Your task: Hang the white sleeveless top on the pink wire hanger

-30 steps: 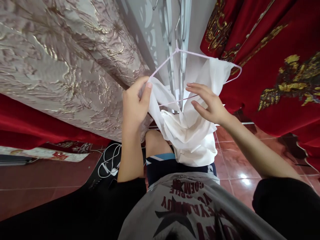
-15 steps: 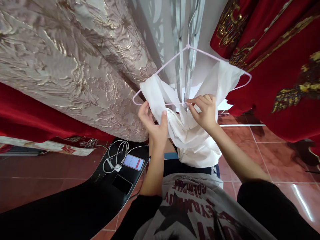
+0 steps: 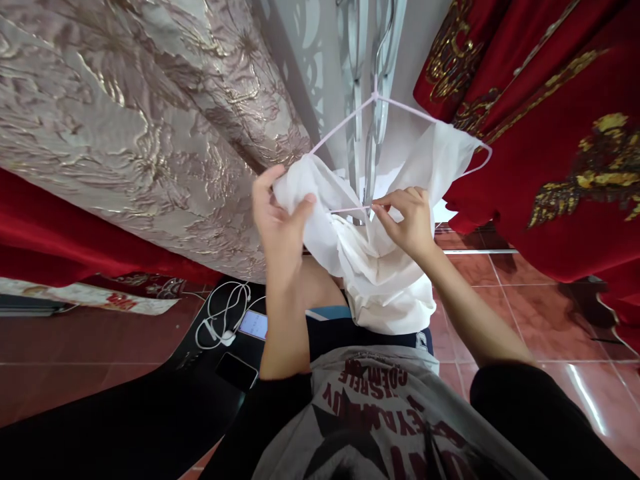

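A thin pale pink clothes hanger (image 3: 345, 124) holds a white, partly sheer garment (image 3: 387, 293), which drapes over both shoulders of the hanger and bunches down onto my lap. My right hand (image 3: 410, 217) is closed, thumb and forefinger pinching the hanger's lower bar near its middle. At the hanger's left end, my left hand (image 3: 277, 213) is slightly blurred, its thumb and fingers spread around the garment's left shoulder. The thumb lies against the cloth; that end of the hanger is hidden behind the hand and cloth.
Grey metal bars (image 3: 356, 100) stand behind the hanger. A shiny embossed pink cloth (image 3: 150, 133) hangs left, red embroidered cloth (image 3: 560, 153) right. On a black seat (image 3: 125, 400) lie a lit phone (image 3: 254, 325), white earphones (image 3: 213, 327) and a dark phone (image 3: 237, 371).
My left hand has moved up and left, from below the hanger's lower bar to its left end, and its fingers have spread. My right hand keeps its pinch on the bar.
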`<state>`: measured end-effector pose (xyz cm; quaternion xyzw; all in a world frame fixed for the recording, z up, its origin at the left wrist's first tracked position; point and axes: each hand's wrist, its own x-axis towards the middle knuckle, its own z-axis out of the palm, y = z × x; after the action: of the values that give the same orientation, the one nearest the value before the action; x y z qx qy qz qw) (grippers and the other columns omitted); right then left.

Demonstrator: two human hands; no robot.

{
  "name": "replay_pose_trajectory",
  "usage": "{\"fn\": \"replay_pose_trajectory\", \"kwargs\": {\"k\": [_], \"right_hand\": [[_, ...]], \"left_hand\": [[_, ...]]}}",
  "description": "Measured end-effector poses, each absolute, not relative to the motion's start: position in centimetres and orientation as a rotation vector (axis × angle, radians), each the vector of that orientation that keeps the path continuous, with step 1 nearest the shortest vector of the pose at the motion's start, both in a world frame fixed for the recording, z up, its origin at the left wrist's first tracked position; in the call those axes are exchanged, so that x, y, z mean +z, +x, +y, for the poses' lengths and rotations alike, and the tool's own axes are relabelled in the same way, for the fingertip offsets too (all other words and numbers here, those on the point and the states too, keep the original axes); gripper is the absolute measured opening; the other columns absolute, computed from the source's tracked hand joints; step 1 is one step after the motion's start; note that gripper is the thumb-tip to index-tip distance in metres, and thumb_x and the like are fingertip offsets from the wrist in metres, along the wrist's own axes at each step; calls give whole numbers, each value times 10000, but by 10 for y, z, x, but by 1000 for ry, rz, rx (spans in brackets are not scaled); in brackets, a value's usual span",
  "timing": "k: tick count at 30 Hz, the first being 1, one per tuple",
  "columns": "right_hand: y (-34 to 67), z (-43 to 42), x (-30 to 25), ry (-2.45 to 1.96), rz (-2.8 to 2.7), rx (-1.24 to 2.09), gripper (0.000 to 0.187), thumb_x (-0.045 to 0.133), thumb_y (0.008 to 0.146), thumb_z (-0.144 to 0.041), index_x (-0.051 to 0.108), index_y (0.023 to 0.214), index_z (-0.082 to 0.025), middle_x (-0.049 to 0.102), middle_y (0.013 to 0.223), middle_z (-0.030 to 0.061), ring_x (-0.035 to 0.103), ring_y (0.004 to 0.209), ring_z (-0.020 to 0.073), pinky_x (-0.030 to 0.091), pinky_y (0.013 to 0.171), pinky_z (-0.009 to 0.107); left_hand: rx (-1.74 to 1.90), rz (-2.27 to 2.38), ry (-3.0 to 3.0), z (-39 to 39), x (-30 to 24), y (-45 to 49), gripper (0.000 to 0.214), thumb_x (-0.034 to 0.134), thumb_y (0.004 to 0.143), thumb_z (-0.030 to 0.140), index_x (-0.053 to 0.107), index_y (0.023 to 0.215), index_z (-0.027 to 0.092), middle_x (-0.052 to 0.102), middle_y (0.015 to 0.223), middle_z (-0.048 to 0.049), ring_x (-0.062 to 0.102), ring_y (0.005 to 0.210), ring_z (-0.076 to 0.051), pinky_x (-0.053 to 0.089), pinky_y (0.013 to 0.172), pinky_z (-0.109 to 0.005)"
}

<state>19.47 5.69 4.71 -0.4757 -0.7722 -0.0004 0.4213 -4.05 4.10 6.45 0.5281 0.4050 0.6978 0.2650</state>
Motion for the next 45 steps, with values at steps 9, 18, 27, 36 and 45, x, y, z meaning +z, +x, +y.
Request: {"fn": "replay_pose_trajectory", "kwargs": {"k": [9,18,27,36,45], "right_hand": [[201,56,46,-1205,-1936,7,457,501,1062,-577,790,948,-240,720,799,37,576,806,201,395,958,416],[173,52,39,-1195,-1860,104,492,485,1063,-609,787,951,-237,740,833,31,588,823,191,382,956,401],[194,30,54,-1019,-1798,81,269,560,1053,-402,790,1128,-284,771,1162,61,697,1092,232,516,996,459],[259,62,47,-1366,-1400,61,681,692,887,-717,650,1310,-185,657,1220,178,594,1119,326,512,940,541],[250,73,99,-1226,-1454,408,471,646,964,-620,605,772,-192,574,705,48,555,681,161,507,675,384]], "left_hand": [[1927,951,984,60,39,-130,445,922,803,435,595,1067,289,728,1058,-4,525,1462,-358,459,1193,-623],[1740,771,694,24,-3,-43,363,770,838,442,666,1137,266,730,1378,-91,643,1381,-270,544,1151,-443],[1884,778,896,29,34,8,382,778,905,598,665,918,233,674,798,-30,720,878,-213,589,1009,-403],[1914,716,907,34,29,16,387,782,911,587,649,889,224,636,792,-25,674,828,-190,599,992,-398],[1871,766,959,32,30,1,385,775,924,583,655,892,219,643,767,-18,694,778,-190,602,894,-364]]}}
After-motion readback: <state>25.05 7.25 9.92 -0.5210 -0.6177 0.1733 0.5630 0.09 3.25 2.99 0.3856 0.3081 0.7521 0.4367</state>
